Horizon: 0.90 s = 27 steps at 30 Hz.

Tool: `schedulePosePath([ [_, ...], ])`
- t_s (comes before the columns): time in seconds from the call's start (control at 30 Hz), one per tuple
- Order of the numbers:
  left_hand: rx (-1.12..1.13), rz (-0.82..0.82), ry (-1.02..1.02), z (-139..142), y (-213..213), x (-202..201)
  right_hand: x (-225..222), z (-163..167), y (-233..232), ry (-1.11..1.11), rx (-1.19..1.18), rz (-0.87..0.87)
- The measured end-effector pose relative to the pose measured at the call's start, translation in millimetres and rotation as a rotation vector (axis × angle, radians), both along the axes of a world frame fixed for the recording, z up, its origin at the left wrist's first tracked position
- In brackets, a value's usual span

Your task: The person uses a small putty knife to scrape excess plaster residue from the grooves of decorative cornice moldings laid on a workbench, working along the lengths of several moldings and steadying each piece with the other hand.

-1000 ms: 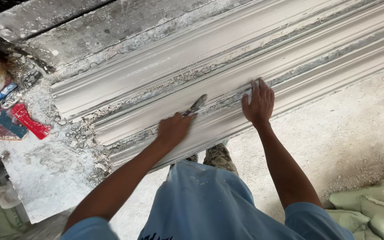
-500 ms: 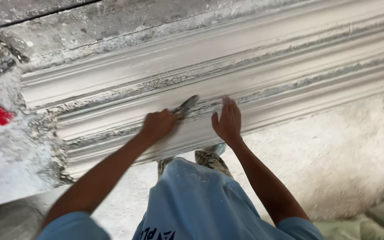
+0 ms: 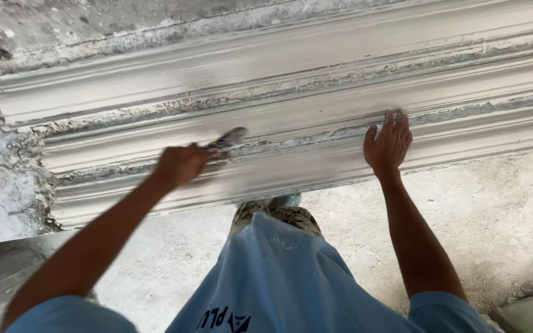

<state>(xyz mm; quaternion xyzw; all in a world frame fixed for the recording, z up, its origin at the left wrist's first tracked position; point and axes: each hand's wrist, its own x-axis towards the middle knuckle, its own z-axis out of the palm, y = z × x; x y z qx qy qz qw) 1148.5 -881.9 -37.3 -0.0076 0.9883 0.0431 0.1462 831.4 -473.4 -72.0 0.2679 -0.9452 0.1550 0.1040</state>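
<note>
The left hand (image 3: pixel 180 164) is clenched around a small plaster tool (image 3: pixel 226 140), its tip on the long grey plaster cornice moulding (image 3: pixel 316 68). Further right, the right hand (image 3: pixel 388 143) lies open, flat on the same moulding.

Left hand (image 3: pixel 179 164) is closed in a fist, arm extended; right hand (image 3: pixel 388 143) lies flat, fingers (image 3: pixel 396 120) spread.

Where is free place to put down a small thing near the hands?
Bare floor lies right of the right hand, below the long plaster moulding. A smaller bare strip lies under the left hand, which holds a tool. The moulding's left end, by crumbled plaster, is crowded.
</note>
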Motion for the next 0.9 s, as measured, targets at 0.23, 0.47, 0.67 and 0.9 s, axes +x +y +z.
schedulePosePath([
  [0.23, 0.114, 0.007, 0.207, -26.0, 62.1, -51.9, -7.4, -14.3, 3.9, -0.035, 0.006, -0.066],
  [0.47, 0.034, -0.056, 0.283, -7.9, 30.1, -19.9, -10.6, -26.8, 12.2, -0.029, -0.002, -0.056],
  [0.67, 0.153, -0.019, 0.235, -30.3, 111.4, -104.3, -8.5, -23.2, 10.5, -0.051, -0.012, -0.069],
  [0.9, 0.110, -0.020, 0.235, -8.7, 79.1, -65.0, -6.6, -9.9, 10.2, -0.012, -0.039, -0.077],
])
